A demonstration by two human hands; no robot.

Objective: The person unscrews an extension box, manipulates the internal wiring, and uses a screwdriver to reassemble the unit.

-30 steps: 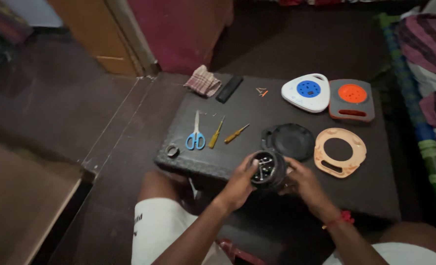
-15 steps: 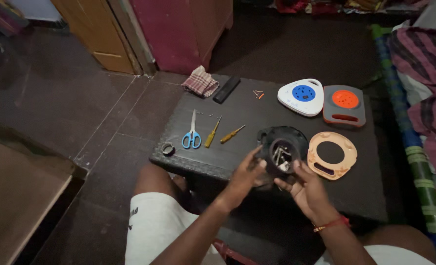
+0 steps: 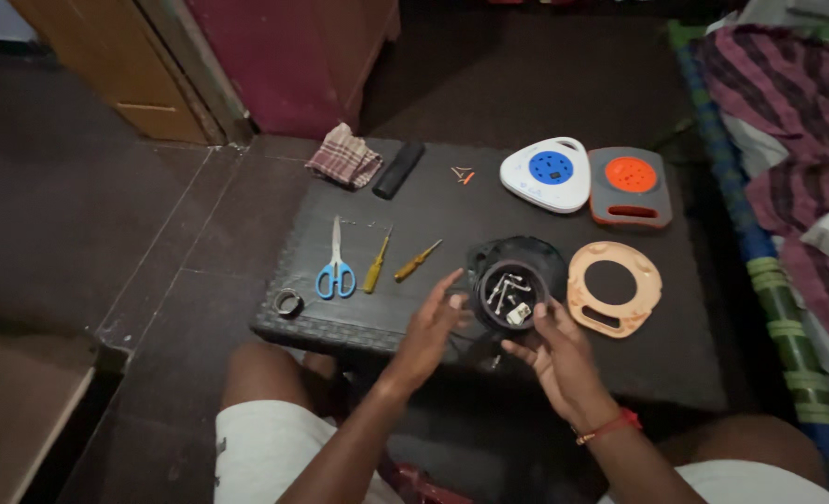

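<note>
The person sits at a low dark table (image 3: 414, 210) and holds a round black part (image 3: 510, 294) just above its near edge. The left hand (image 3: 430, 329) cups the part from the left side with its fingers curled on the rim. The right hand (image 3: 556, 359) holds it from below and the right, with the thumb on the rim. Inside the round black part are small shiny metal bits and one little white piece. Just behind it lies a round black cover (image 3: 526, 254), partly hidden by the part. To the right lies a flat peach ring plate (image 3: 614, 287). Farther back sit two closed cases side by side: a white one with a blue round middle (image 3: 546, 174), and a grey one with an orange round middle (image 3: 631, 185). On the left part of the table lie blue-handled scissors (image 3: 336, 265) and two yellow screwdrivers (image 3: 394, 263), near each other. A small roll of tape (image 3: 289, 302) sits at the table's near left corner. At the back are a checked cloth (image 3: 344, 157), a long black bar (image 3: 398, 169) and some tiny orange bits (image 3: 462, 174). A bed with striped cloth (image 3: 787, 121) stands along the right.
</note>
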